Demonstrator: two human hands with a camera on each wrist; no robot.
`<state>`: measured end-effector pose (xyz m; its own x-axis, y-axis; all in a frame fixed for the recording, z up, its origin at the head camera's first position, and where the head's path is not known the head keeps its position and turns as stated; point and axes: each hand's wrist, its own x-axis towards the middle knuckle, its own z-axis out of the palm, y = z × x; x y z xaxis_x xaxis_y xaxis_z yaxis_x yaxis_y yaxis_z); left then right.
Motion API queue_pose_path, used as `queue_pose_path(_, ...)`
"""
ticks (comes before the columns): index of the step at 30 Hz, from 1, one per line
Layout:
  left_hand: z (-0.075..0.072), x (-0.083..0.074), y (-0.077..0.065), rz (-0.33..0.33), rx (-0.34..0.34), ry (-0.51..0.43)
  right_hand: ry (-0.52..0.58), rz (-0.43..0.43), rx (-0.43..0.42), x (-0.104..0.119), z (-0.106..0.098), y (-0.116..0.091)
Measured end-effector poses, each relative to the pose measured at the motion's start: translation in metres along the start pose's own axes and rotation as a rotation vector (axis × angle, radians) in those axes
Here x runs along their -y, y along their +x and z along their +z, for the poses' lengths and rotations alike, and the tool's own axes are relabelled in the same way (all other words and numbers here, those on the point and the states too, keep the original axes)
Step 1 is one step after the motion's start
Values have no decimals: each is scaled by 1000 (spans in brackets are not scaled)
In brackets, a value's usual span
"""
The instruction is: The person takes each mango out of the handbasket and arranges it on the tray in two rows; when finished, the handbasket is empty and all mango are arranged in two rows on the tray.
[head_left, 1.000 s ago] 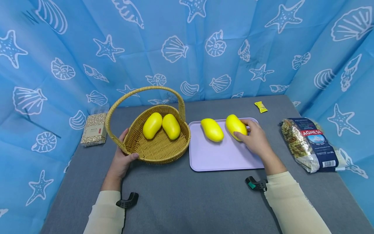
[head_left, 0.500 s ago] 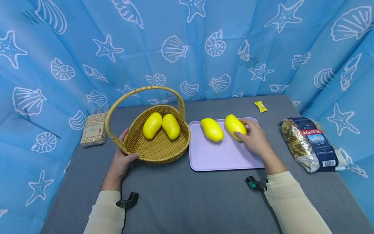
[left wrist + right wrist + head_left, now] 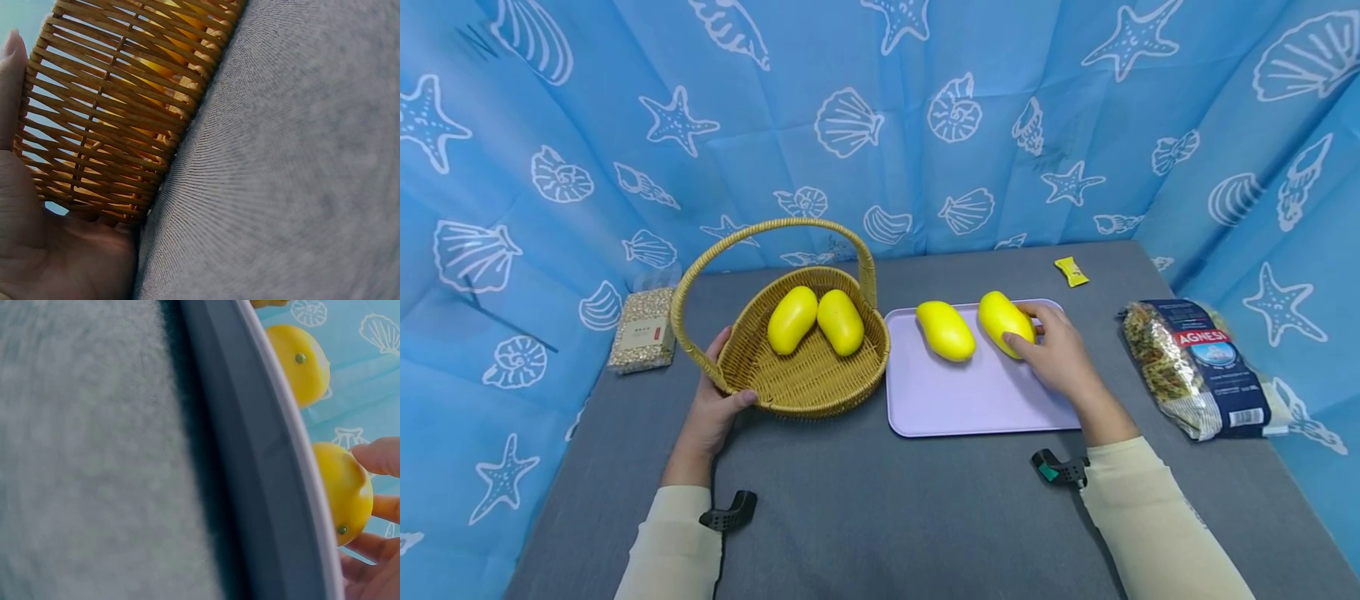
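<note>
Two yellow mangoes lie inside a woven basket (image 3: 808, 387) with a tall arched handle: a left mango (image 3: 792, 321) and a right mango (image 3: 841, 323). My left hand (image 3: 711, 417) grips the basket's left side, thumb over the front rim; in the left wrist view its palm sits against the wicker wall (image 3: 119, 94). On the lilac tray (image 3: 955, 408) rest two more mangoes. My right hand (image 3: 1056, 350) holds the outer mango (image 3: 1000, 321) between thumb and fingers. Just left of it lies the other tray mango (image 3: 945, 332), untouched; both show beyond the tray's rim in the right wrist view.
A clear packet of grains (image 3: 643, 332) stands left of the basket. A small yellow wrapped sweet (image 3: 1071, 272) lies behind the tray, and an Agnesi pasta bag (image 3: 1202, 371) to its right. A blue shell-print curtain (image 3: 880, 125) encloses the grey table (image 3: 880, 508).
</note>
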<state>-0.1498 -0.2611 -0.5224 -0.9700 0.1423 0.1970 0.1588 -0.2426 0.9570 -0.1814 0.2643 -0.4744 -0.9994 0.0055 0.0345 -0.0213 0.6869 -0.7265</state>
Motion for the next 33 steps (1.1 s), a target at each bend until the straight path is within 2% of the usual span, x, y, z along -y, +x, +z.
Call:
queue_pose_path(8, 0, -1, 0, -18, -8, 5, 22, 8, -2, -1, -9, -1)
queue_pose_path(17, -1, 0, 1, -20, -6, 12, 77, -37, -35, 6, -21, -5)
queue_pose_path(26, -1, -1, 0, -19, -11, 7, 159, -123, -92, 25, -31, -11)
queue_pose_path(33, -1, -1, 0, -22, -8, 0, 227, -162, -95, 45, -35, -22)
